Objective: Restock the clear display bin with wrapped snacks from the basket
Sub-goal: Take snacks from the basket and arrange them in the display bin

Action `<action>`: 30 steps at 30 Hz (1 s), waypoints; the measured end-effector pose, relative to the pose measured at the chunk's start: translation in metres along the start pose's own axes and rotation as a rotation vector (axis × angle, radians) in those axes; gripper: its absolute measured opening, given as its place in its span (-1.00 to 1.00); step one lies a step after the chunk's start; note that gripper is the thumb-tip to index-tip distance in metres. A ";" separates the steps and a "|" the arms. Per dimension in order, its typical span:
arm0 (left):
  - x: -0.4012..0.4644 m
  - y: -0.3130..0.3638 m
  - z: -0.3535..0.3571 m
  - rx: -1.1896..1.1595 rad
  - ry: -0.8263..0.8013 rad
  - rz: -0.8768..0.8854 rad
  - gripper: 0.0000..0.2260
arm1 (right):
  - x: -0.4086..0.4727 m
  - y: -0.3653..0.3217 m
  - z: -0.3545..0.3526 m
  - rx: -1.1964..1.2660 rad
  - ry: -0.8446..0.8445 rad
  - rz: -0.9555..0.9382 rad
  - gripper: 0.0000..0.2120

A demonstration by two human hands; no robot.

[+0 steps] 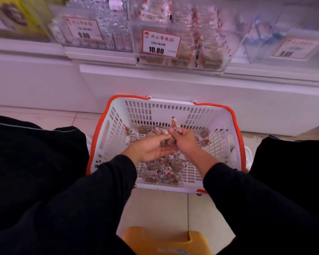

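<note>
A white basket [219, 133] with an orange rim stands on the floor below the shelf, with several wrapped brown snacks [162, 168] lying on its bottom. Both my hands are inside it. My right hand [184, 142] pinches a wrapped snack [175, 126] that sticks up above its fingers. My left hand [151, 148] lies palm up beside it, fingers loosely cupped around a few wrapped snacks. Above, on the shelf, the clear display bin [184, 46] with a 10.80 price tag [160, 43] holds rows of the same snacks.
Clear bins stand left [92, 28] and right [284, 39] of the display bin, each with a price tag. The white shelf front [173, 85] rises just behind the basket. My black-clad knees flank the basket. A yellow stool [166, 240] sits below me.
</note>
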State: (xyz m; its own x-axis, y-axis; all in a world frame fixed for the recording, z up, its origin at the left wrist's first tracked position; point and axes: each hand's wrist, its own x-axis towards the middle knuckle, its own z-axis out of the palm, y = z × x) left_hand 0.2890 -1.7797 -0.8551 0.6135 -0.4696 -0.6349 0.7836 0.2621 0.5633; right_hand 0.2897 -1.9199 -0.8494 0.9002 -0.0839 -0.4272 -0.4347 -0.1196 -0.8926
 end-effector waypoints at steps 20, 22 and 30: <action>-0.007 0.012 0.004 -0.122 0.067 0.150 -0.59 | 0.003 -0.015 -0.028 0.196 -0.340 0.114 -0.69; -0.007 0.012 0.001 -0.136 0.052 0.147 -0.61 | 0.002 -0.015 -0.028 0.175 -0.356 0.145 -0.69; -0.010 0.017 0.003 -0.158 -0.023 0.102 -0.63 | 0.002 -0.015 -0.022 0.099 -0.114 -0.069 -0.81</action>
State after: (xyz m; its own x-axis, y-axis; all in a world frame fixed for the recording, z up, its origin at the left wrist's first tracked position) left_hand 0.2962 -1.7726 -0.8375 0.6899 -0.4522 -0.5652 0.7239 0.4381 0.5330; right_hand 0.2973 -1.9403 -0.8334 0.9273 0.0345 -0.3728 -0.3722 -0.0229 -0.9279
